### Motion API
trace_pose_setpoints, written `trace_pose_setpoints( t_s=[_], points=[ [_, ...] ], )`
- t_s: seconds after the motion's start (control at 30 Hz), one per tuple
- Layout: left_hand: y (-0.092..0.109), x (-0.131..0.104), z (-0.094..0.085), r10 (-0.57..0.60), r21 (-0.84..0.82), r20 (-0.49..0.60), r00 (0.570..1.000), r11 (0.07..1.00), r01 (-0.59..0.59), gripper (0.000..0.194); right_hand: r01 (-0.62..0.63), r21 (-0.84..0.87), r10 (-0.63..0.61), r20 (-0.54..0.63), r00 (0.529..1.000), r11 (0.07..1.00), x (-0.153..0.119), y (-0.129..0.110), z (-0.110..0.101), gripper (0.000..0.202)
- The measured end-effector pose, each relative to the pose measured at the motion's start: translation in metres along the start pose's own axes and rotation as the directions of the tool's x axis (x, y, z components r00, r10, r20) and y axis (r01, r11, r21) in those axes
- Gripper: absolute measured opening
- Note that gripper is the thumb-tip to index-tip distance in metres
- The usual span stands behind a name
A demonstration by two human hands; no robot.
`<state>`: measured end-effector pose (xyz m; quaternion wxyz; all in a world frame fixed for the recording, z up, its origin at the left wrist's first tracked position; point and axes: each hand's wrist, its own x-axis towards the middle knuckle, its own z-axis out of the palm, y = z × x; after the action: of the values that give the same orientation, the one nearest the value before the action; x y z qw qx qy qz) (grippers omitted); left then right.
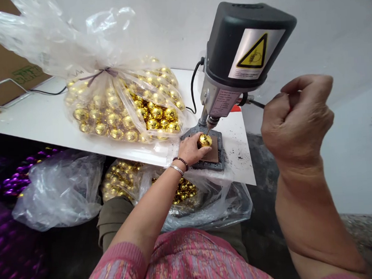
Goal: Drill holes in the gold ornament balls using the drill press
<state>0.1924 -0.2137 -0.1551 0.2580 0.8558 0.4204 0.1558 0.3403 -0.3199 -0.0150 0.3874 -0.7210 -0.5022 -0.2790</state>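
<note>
My left hand (191,149) grips a shiny gold ball (205,140) on the brown pad (211,152) of a small bench drill press (240,46). Right above the ball is the drill's chuck (212,121) with a thin bit; whether the bit has entered the ball I cannot tell. My right hand (296,119) is closed around the end of the drill's feed lever (256,103), to the right of the motor housing. The knob inside my fist is hidden.
A tied clear bag (123,105) of gold balls stands on the white table (136,153), left of the drill. Dark shavings (236,153) lie beside the drill base. Below the table edge are an open plastic bag (222,205) with gold balls and purple balls (16,179). A cardboard box (4,54) is far left.
</note>
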Motion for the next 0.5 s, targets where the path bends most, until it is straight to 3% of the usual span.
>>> trace_pose_setpoints(
  t_s=[0.2, 0.5],
  points=[
    [0.002, -0.001, -0.002, -0.006, 0.002, 0.007, 1.000, 1.000, 0.006, 0.061, 0.104, -0.086, -0.113, -0.112, 0.987, 0.991, -0.021, 0.009, 0.015, 0.024],
    [0.000, -0.001, -0.001, -0.006, 0.005, 0.010, 1.000, 1.000, 0.006, 0.062, 0.219, -0.130, -0.245, -0.243, 0.939, 0.967, -0.029, 0.018, 0.028, 0.026]
  ],
)
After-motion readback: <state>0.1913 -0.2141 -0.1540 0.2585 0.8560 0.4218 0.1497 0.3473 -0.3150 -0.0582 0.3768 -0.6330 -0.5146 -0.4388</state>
